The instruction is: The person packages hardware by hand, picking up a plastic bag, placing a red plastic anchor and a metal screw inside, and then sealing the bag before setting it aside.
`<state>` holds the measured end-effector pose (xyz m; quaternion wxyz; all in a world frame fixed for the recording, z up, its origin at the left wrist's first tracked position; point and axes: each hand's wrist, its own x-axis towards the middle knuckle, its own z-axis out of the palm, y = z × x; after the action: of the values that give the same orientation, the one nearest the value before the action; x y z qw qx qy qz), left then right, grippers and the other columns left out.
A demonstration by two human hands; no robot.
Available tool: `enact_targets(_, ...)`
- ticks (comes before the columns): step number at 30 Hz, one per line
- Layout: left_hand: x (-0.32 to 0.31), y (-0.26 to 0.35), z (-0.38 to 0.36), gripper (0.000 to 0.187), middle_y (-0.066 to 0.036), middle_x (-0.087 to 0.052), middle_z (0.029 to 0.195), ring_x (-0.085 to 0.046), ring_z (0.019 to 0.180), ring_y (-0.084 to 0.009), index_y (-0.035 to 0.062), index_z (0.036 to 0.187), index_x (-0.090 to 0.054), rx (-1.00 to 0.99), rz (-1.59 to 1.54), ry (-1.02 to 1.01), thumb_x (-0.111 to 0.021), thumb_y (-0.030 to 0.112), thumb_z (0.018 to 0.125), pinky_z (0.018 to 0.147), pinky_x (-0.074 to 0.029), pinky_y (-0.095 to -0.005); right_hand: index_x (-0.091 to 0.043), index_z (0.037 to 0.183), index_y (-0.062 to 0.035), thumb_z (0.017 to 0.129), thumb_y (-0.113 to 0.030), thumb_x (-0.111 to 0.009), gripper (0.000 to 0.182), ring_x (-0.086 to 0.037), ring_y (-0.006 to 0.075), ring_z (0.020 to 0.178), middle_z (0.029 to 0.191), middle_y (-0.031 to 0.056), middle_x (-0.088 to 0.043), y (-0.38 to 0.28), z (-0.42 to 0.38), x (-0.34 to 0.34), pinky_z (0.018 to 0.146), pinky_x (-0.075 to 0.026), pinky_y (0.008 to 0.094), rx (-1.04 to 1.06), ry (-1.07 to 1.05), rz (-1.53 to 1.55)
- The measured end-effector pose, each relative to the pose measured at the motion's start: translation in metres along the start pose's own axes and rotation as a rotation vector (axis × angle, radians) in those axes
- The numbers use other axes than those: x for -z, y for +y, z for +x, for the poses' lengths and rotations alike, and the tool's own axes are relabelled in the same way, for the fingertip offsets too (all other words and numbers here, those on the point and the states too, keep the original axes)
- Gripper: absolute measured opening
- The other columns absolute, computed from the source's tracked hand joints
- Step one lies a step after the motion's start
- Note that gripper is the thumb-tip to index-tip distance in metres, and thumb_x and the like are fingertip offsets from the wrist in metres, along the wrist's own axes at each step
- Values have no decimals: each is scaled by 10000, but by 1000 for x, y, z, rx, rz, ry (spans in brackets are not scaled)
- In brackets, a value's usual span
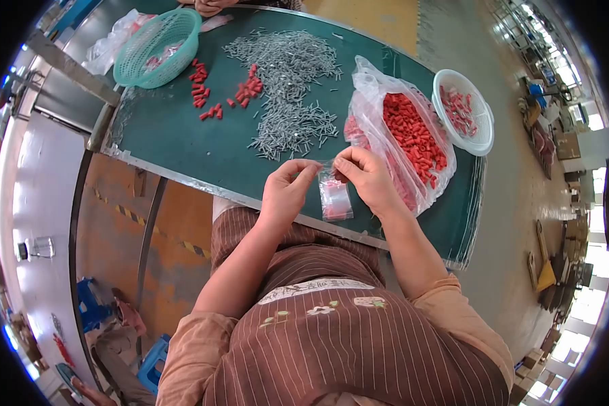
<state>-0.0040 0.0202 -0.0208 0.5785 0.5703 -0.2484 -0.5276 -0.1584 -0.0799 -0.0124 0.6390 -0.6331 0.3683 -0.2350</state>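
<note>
A small clear plastic bag [335, 200] with some red showing through it is between my hands, at the table's near edge. My left hand [285, 193] pinches its upper left corner between thumb and forefinger. At the upper right corner, my right hand [367, 177] is closed with its fingertips on the plastic. Just beyond the fingers lies a heap of grey screws [292, 130]. A large open plastic bag full of red wall plugs [413, 132] rests right beside my right hand.
A green basket [157, 76] holding small bags stands at the table's far left, near loose red plugs [199, 91]. A white basket [482, 141] with filled bags sits at the right edge. Another person's hands [211, 7] show at the far edge.
</note>
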Motion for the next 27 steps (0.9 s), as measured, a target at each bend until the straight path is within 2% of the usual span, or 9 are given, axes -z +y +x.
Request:
enact_targets(2, 4, 7, -2, 167, 36, -553, 731, -369, 508, -14, 22, 1032, -669, 84, -15, 24, -621, 153, 940, 440, -286, -193, -621, 914, -25, 960, -130, -587, 119, -543, 83, 739, 808, 5, -603, -3, 2, -2, 696, -457, 236, -15, -7, 3)
enact_targets(5, 11, 6, -2, 161, 36, -568, 723, -372, 507, -16, 15, 1006, -678, 97, -80, 72, -646, 149, 921, 443, -289, -190, -628, 933, -21, 961, -145, -589, 133, -551, 83, 771, 841, 10, -616, -4, 6, -2, 714, -462, 237, -25, -39, 58)
enact_targets(11, 17, 0, 1, 167, 23, -613, 746, -406, 515, -18, 20, 948, -699, 54, 40, 83, -683, 178, 897, 443, -296, -191, -634, 969, -21, 960, -160, -596, 144, -554, 75, 845, 891, 11, -622, -26, 5, -23, 743, -471, 250, -123, -6, 159)
enact_targets(15, 17, -1, 0, 164, 27, -617, 745, -403, 514, -17, 23, 939, -699, 73, 62, 36, -688, 180, 892, 445, -299, -189, -635, 958, -22, 929, -115, -643, 98, -551, 75, 737, 822, 7, -614, -5, 12, -21, 661, -466, 232, -62, -93, 31)
enact_targets(18, 17, 1, -2, 162, 30, -616, 741, -402, 514, -20, 27, 925, -698, 80, 44, 32, -694, 184, 885, 450, -304, -188, -635, 951, -18, 923, -95, -647, 83, -543, 75, 692, 785, 4, -605, -1, 12, -23, 624, -458, 221, -59, -40, 85)
enact_targets(21, 18, 1, -3, 155, 30, -619, 745, -411, 526, -21, 29, 916, -697, 74, 55, 32, -694, 179, 878, 462, -313, -187, -626, 951, -19, 914, -95, -656, 90, -545, 77, 714, 812, -4, -604, 2, 12, -22, 644, -463, 235, -75, -62, 55)
enact_targets(24, 19, -3, -1, 148, 33, -621, 748, -435, 550, -24, 26, 905, -698, 59, 80, 52, -688, 171, 874, 482, -336, -192, -622, 965, -28, 857, -117, -695, 159, -586, 136, 756, 850, 39, -631, 3, 11, -25, 670, -471, 281, 110, 95, -227)
enact_targets(27, 19, -6, -1, 154, 20, -633, 750, -502, 587, -65, 16, 865, -701, -12, 128, 72, -692, 170, 862, 531, -405, -224, -609, 974, -32, 823, -122, -710, 203, -594, 218, 759, 834, 78, -611, -19, 3, -27, 672, -468, 330, 654, 349, -827)
